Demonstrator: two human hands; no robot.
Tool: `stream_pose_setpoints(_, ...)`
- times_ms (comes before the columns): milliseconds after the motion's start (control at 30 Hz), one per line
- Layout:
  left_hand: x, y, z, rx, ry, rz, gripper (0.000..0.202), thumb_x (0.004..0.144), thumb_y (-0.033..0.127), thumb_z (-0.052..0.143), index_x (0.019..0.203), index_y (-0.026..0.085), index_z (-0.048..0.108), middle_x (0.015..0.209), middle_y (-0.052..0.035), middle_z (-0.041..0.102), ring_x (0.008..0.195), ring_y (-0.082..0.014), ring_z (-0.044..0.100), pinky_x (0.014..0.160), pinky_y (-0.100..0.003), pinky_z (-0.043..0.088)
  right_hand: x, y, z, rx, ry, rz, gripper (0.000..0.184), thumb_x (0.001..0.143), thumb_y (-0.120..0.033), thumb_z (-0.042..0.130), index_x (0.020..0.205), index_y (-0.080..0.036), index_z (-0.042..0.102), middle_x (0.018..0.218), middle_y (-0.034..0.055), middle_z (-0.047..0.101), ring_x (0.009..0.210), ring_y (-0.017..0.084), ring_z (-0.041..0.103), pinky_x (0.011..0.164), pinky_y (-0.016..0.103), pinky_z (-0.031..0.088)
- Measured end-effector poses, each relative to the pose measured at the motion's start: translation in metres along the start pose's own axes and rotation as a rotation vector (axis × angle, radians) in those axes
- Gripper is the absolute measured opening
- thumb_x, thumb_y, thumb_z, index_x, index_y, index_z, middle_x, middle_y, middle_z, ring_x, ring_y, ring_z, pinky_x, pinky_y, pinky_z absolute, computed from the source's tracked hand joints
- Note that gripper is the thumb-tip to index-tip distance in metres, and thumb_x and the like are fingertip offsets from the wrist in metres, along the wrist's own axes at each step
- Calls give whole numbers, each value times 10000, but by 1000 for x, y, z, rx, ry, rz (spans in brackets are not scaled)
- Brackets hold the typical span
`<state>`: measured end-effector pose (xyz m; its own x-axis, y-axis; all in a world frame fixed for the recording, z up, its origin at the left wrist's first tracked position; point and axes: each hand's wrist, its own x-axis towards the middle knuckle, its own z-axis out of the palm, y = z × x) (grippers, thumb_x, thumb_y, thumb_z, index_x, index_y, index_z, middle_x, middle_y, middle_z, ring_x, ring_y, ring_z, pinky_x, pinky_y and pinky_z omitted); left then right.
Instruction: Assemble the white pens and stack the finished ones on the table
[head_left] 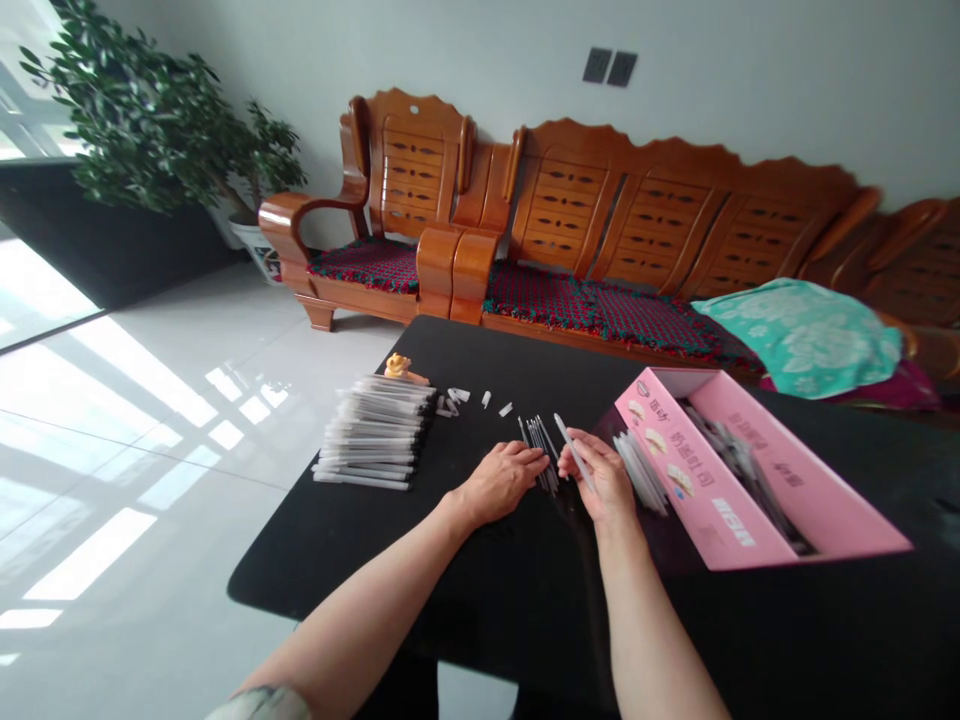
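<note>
My right hand (606, 478) is closed around a thin white pen barrel (570, 447) that sticks up and away from the fingers. My left hand (502, 480) lies palm down on the black table (420, 560), fingers curled over a small bunch of thin dark refills (541, 442). A large stack of white pens (373, 432) lies to the left near the table's edge. Small white caps (459, 396) are scattered behind the hands.
An open pink cardboard box (750, 500) holding more pens lies at the right, with loose white barrels (639, 472) beside it. A small orange figure (399, 366) sits behind the stack. Wooden chair and bench (585, 200) stand beyond the table; a potted plant (150, 130) at far left.
</note>
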<state>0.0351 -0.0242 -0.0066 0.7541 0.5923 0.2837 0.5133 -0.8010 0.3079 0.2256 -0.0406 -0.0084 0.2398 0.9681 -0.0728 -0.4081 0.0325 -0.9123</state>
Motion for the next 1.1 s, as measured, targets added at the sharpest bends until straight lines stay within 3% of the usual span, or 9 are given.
stream_pose_setpoints(167,-3,-5,-5,-9,-9,-67,230,930,238,498,1104,199,644,1079,-78,640,999,-201,569,910,-330,445,-1,0,1,-6,-23,16,275,679,-252,773,929,-147,724,619,27,699,482,148,641,436,235,506)
stream_pose_setpoints(400,-7,-14,-10,-126,73,-216,100,877,252,597,864,186,670,944,-61,626,922,-189,594,854,-293,474,-3,0,3,-7,-23,25,273,677,-258,775,921,-144,727,622,30,703,489,146,643,443,236,510)
stream_pose_setpoints(500,-7,-13,-10,-138,101,-314,96,860,224,602,933,201,659,962,-51,615,899,-178,607,818,-277,481,-2,0,3,-7,-24,31,292,680,-259,774,941,-138,724,628,33,705,494,147,647,449,235,511)
stream_pose_setpoints(633,-7,-12,-9,-73,163,-458,271,824,284,650,1076,197,602,971,-55,609,872,-197,618,779,-292,487,-2,1,3,-18,-42,43,348,688,-260,771,1007,-138,707,628,28,704,499,147,648,457,235,517)
stream_pose_setpoints(933,-10,-20,-7,-59,166,-548,269,809,189,617,1074,216,584,981,-39,639,850,-180,633,744,-269,465,-3,-1,4,-51,-58,76,374,672,-271,778,1005,-127,688,625,24,688,442,108,574,358,177,399)
stream_pose_setpoints(1100,-12,-22,-16,-3,170,-687,232,804,317,653,1005,218,590,977,-47,636,843,-194,633,727,-281,462,-4,-3,6,-63,-57,85,374,659,-279,784,988,-125,693,622,23,680,427,89,542,345,162,361)
